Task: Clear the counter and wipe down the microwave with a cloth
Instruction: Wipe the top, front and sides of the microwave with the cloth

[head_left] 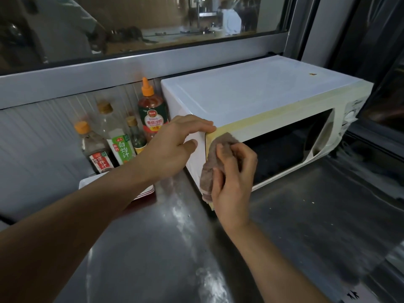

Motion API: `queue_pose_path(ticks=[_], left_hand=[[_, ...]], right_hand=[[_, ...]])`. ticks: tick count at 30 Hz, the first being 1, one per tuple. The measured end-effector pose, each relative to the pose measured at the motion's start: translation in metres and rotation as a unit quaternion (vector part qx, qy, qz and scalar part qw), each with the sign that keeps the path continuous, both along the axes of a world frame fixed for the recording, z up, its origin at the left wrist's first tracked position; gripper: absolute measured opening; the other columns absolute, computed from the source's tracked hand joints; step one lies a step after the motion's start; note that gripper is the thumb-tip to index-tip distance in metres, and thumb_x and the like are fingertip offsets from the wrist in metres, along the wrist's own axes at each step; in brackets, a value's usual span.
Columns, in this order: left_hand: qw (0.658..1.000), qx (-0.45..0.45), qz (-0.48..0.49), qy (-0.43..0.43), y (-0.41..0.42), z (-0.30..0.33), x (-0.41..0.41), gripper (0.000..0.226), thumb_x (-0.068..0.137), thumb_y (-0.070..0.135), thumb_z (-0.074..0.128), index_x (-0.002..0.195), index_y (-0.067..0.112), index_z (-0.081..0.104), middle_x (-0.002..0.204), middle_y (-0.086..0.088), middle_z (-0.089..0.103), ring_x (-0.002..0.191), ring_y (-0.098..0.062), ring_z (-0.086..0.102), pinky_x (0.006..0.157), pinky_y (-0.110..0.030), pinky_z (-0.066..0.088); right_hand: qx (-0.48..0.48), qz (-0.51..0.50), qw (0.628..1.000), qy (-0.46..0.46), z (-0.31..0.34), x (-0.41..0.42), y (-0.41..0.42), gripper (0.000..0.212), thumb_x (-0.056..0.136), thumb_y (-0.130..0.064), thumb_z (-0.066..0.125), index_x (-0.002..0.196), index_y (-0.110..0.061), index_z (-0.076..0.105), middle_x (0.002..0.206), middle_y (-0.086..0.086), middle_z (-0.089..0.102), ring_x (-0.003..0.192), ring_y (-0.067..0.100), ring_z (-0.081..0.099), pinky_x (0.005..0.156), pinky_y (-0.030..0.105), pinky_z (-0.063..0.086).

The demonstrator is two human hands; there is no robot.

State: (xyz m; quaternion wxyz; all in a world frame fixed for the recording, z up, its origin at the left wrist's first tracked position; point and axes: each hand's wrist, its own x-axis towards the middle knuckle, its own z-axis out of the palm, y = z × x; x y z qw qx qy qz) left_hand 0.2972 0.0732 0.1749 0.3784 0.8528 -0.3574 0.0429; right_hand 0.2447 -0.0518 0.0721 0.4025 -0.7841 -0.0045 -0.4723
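Observation:
A white microwave (251, 92) with a yellowed front frame and dark door window stands on the steel counter (153, 248) at the right. My right hand (234, 178) grips a brownish-grey cloth (209, 169) and presses it against the door's left edge. My left hand (172, 145) rests on the microwave's left front corner, fingers spread over the top edge and side, holding nothing.
Several sauce bottles (122, 138) stand against the ribbed back wall, left of the microwave. A white tray (144, 191) lies on the counter under my left forearm. A window ledge (131, 68) runs behind. White dusty smears mark the counter.

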Motion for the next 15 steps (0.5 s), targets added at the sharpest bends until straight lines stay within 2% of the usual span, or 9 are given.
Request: queue_pose_path(ticks=[2,5,8,10,12,15], left_hand=[[1.0,-0.007,0.006,-0.008,-0.001,-0.003,0.0,0.051,0.075,0.008,0.038,0.118,0.021,0.063,0.126,0.005,0.057,0.125,-0.016,0.046,0.106,-0.043,0.037],[0.999,-0.015,0.013,-0.026,-0.003,-0.007,-0.001,0.048,0.076,0.008,0.04,0.117,0.017,0.063,0.124,0.006,0.058,0.123,-0.018,0.047,0.105,-0.042,0.038],[0.998,0.002,0.032,-0.058,-0.008,-0.006,-0.004,0.04,0.08,0.012,0.042,0.113,0.014,0.064,0.12,0.003,0.059,0.118,-0.017,0.049,0.1,-0.023,0.036],[0.994,0.017,0.049,-0.092,-0.013,-0.004,-0.005,0.033,0.083,0.015,0.044,0.107,0.011,0.066,0.115,0.0,0.062,0.111,-0.017,0.05,0.092,-0.013,0.033],[0.988,0.023,0.073,-0.134,-0.02,-0.001,-0.004,0.027,0.084,0.017,0.046,0.099,0.011,0.067,0.109,-0.002,0.064,0.107,-0.019,0.052,0.087,-0.016,0.034],[0.981,0.029,0.077,-0.176,-0.039,0.006,-0.002,0.025,0.084,0.018,0.047,0.098,0.012,0.067,0.109,-0.004,0.063,0.108,-0.024,0.053,0.09,-0.034,0.039]], right_hand=[[-0.031,0.006,0.999,0.026,-0.017,-0.002,-0.005,0.031,0.085,-0.012,0.051,0.115,-0.018,0.056,0.118,0.006,0.049,0.106,0.025,0.049,0.089,0.028,0.038],[-0.066,0.01,0.997,0.039,-0.037,-0.01,-0.008,0.038,0.08,-0.003,0.057,0.115,-0.017,0.052,0.117,0.007,0.047,0.105,0.026,0.05,0.084,0.044,0.05],[-0.038,0.004,0.999,-0.005,-0.027,-0.007,-0.009,0.026,0.087,-0.006,0.061,0.113,-0.01,0.059,0.12,0.005,0.044,0.109,0.016,0.05,0.096,0.026,0.045],[-0.018,0.018,1.0,-0.016,-0.013,-0.004,-0.01,0.021,0.091,-0.011,0.058,0.111,-0.008,0.061,0.12,0.004,0.046,0.109,0.018,0.052,0.096,0.027,0.046],[-0.039,0.039,0.998,-0.034,-0.009,-0.004,-0.013,0.02,0.096,-0.02,0.051,0.113,-0.012,0.058,0.121,0.003,0.046,0.107,0.024,0.055,0.092,0.031,0.048],[-0.077,0.013,0.995,-0.061,-0.014,0.0,-0.035,0.021,0.096,-0.018,0.048,0.114,-0.011,0.058,0.121,0.005,0.046,0.106,0.026,0.057,0.091,0.027,0.048]])
